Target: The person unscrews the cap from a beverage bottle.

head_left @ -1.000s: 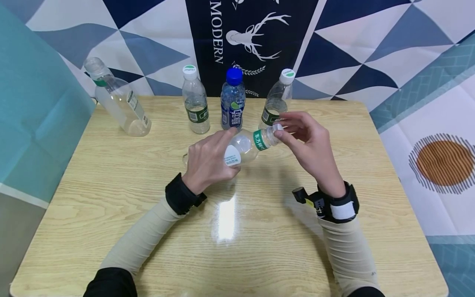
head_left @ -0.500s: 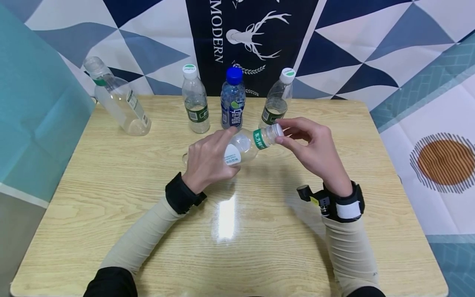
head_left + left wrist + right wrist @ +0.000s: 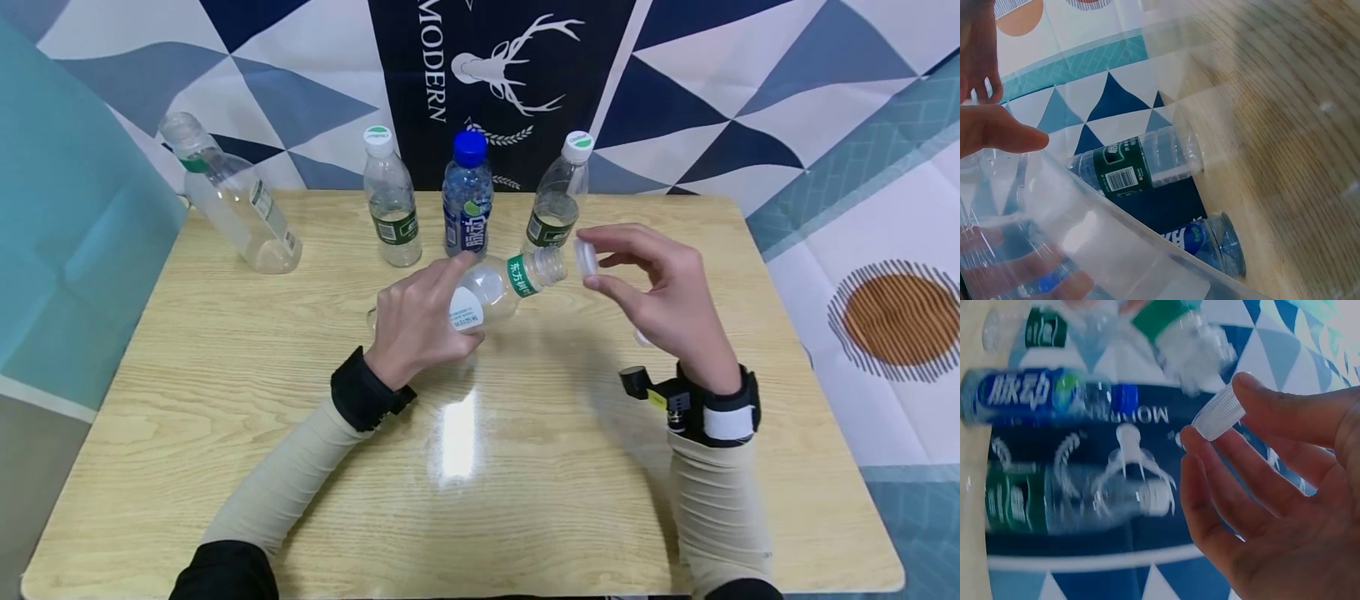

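Bright glare on table [image 3: 540, 508]; wrist views perhaps blurred.

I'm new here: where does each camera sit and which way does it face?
Head: on the head, facing forward and down at the table; left hand, right hand, sleeves show.
Left wrist: on that wrist, facing across the held bottle; left fingers show, apparently right ones too.
Right wrist: on that wrist, facing the pinched cap; mainly right hand shows.
Shared by head and right wrist: cap, blue-capped bottle.
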Available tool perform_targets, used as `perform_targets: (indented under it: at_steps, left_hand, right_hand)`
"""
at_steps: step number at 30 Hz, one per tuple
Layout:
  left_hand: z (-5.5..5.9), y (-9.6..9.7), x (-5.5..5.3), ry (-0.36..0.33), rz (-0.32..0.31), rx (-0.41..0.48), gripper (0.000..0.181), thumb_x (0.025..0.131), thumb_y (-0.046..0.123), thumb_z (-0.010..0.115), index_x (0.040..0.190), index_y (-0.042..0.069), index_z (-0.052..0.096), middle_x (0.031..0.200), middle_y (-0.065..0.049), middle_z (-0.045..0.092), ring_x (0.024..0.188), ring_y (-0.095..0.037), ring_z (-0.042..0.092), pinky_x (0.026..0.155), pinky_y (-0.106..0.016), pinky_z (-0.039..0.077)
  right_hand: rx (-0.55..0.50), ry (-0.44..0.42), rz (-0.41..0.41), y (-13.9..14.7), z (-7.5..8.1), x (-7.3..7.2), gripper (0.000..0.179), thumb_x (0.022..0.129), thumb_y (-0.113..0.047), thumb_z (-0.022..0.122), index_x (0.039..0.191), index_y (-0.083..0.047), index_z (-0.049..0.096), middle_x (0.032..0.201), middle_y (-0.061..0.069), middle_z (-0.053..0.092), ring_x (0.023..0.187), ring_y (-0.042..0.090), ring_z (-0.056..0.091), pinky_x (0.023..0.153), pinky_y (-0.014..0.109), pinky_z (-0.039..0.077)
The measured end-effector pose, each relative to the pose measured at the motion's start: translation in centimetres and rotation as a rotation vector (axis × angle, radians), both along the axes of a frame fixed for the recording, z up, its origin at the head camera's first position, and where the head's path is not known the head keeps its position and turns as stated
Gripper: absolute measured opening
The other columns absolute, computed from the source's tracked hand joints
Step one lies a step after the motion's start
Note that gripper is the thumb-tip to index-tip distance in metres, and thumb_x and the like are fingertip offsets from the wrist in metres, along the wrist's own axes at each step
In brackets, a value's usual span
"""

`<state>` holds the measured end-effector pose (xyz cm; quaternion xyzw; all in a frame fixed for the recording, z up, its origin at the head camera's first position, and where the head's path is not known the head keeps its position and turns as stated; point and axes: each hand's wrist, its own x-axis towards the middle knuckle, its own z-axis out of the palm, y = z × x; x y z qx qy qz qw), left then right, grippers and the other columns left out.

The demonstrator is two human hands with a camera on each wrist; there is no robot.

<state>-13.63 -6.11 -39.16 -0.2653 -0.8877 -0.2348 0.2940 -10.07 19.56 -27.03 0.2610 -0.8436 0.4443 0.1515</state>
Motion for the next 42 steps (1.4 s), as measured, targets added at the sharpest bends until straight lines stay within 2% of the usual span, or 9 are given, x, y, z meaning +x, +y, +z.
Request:
perform_targets:
  at_steps: [3, 8, 12, 15, 20, 29, 32, 38, 42]
  left_hand:
    - [0.2, -0.1, -0.1, 0.010, 0.007, 0.016, 0.083, 0.052, 0.053, 0.070, 0.124, 0.016, 0.055, 0.106, -0.004, 0.065, 0.062, -0.017, 0.055, 0.040, -0.032, 0.039]
    - [0.4, -0.2, -0.1, 0.025, 0.012, 0.024, 0.082, 0.052, 0.054, 0.070, 0.124, 0.016, 0.055, 0.106, -0.004, 0.066, 0.062, -0.017, 0.056, 0.039, -0.032, 0.039]
    - [0.4, -0.3, -0.1, 0.031, 0.020, 0.023, 0.083, 0.052, 0.054, 0.070, 0.124, 0.016, 0.056, 0.106, -0.005, 0.066, 0.062, -0.018, 0.057, 0.039, -0.032, 0.040]
    - [0.5, -0.4, -0.1, 0.034, 0.024, 0.024, 0.084, 0.050, 0.053, 0.072, 0.124, 0.016, 0.056, 0.106, -0.005, 0.066, 0.061, -0.018, 0.057, 0.039, -0.032, 0.040]
    - [0.5, -0.5, -0.3, 0.042, 0.022, 0.024, 0.083, 0.050, 0.052, 0.073, 0.124, 0.016, 0.056, 0.106, -0.005, 0.066, 0.062, -0.019, 0.057, 0.039, -0.032, 0.040]
    - [0.5, -0.5, -0.3, 0.035, 0.021, 0.017, 0.081, 0.053, 0.052, 0.068, 0.124, 0.015, 0.056, 0.104, -0.004, 0.066, 0.063, -0.017, 0.056, 0.040, -0.032, 0.040]
    - [0.4, -0.6, -0.4, 0.032, 0.022, 0.013, 0.082, 0.053, 0.052, 0.069, 0.125, 0.016, 0.055, 0.104, -0.004, 0.066, 0.062, -0.017, 0.056, 0.039, -0.032, 0.039]
    - [0.3, -0.6, -0.5, 0.019, 0.019, 0.020, 0.082, 0.052, 0.054, 0.069, 0.124, 0.015, 0.056, 0.105, -0.005, 0.066, 0.062, -0.017, 0.055, 0.039, -0.031, 0.038]
    - [0.2, -0.6, -0.5, 0.000, 0.018, 0.028, 0.081, 0.053, 0.054, 0.070, 0.123, 0.015, 0.056, 0.103, -0.005, 0.066, 0.062, -0.016, 0.056, 0.039, -0.031, 0.038]
  right_hand:
    - [0.023, 0.006, -0.054, 2.3, -0.9, -0.5, 0.044, 0.071, 0.015, 0.072, 0.113, 0.004, 0.067, 0.111, 0.011, 0.065, 0.097, 0.017, 0.058, 0.080, 0.028, 0.048]
    - [0.193, -0.053, -0.222, 8.6, -4.7, -1.4, 0.045, 0.075, 0.001, 0.075, 0.118, -0.008, 0.067, 0.109, 0.003, 0.063, 0.093, 0.015, 0.059, 0.078, 0.019, 0.045]
    - [0.399, -0.163, -0.334, 12.9, -7.5, -1.5, 0.040, 0.078, -0.002, 0.073, 0.117, -0.005, 0.066, 0.110, 0.009, 0.060, 0.096, 0.026, 0.057, 0.076, 0.033, 0.046]
    - [0.522, -0.244, -0.339, 15.0, -9.5, -1.7, 0.035, 0.079, -0.001, 0.069, 0.114, -0.001, 0.065, 0.109, 0.017, 0.059, 0.095, 0.032, 0.055, 0.072, 0.047, 0.046]
    - [0.658, -0.314, -0.305, 16.5, -11.8, -2.2, 0.032, 0.079, -0.004, 0.067, 0.110, 0.001, 0.066, 0.103, 0.023, 0.060, 0.090, 0.038, 0.055, 0.069, 0.051, 0.043]
    - [0.726, -0.311, -0.295, 16.0, -13.2, -2.5, 0.030, 0.076, -0.006, 0.071, 0.106, -0.001, 0.067, 0.103, 0.025, 0.059, 0.093, 0.038, 0.055, 0.070, 0.053, 0.043]
    - [0.726, -0.360, -0.301, 16.0, -13.3, -2.4, 0.035, 0.075, -0.006, 0.071, 0.109, 0.001, 0.065, 0.106, 0.027, 0.056, 0.094, 0.040, 0.053, 0.072, 0.054, 0.043]
    - [0.692, -0.475, -0.276, 16.4, -12.4, -1.9, 0.057, 0.073, -0.004, 0.068, 0.127, 0.002, 0.053, 0.116, 0.029, 0.046, 0.102, 0.043, 0.047, 0.076, 0.055, 0.040]
    - [0.594, -0.394, -0.269, 15.9, -11.7, -1.8, 0.058, 0.076, -0.006, 0.071, 0.129, 0.001, 0.050, 0.122, 0.029, 0.043, 0.109, 0.044, 0.042, 0.080, 0.058, 0.037]
